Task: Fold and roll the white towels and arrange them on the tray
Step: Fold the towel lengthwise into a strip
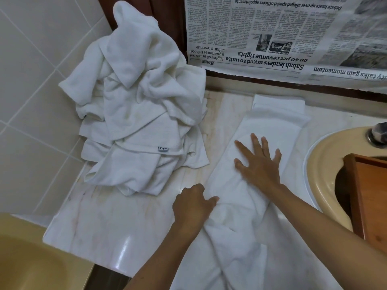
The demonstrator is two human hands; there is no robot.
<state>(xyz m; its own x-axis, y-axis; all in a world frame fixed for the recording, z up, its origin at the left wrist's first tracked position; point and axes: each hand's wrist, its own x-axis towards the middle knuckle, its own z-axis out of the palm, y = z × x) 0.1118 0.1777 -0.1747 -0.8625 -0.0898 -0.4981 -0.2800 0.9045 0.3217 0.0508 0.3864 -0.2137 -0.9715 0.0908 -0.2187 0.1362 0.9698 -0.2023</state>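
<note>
1. The counter (129, 216) filled the middle of the frame, pale and glossy. It looked long enough to keep the whole strip flat, which a tidy roll needs.
2. The pile of towels (138, 114) sat crumpled at upper left, just beside the work but not on it. It was best left there until this one was done.
3. The towel (272, 126) lay as a long folded strip from right of centre down to the bottom edge. It was smooth at the far end and bunched and creased near the wrists, and those creases probably wanted smoothing outward before any rolling.
4. The tray (368, 195), made of wood, showed only partly at the right edge, over the sink (326, 155).
5. The right hand (259, 166) lay flat on the strip's middle, fingers straight and spread, pressing down. It made a good anchor.
6. The left hand (191, 208), at lower centre, had its fingers curled and seemed to pinch the strip's left edge. A gentle tug away from the anchor would likely take out the slack.
</note>
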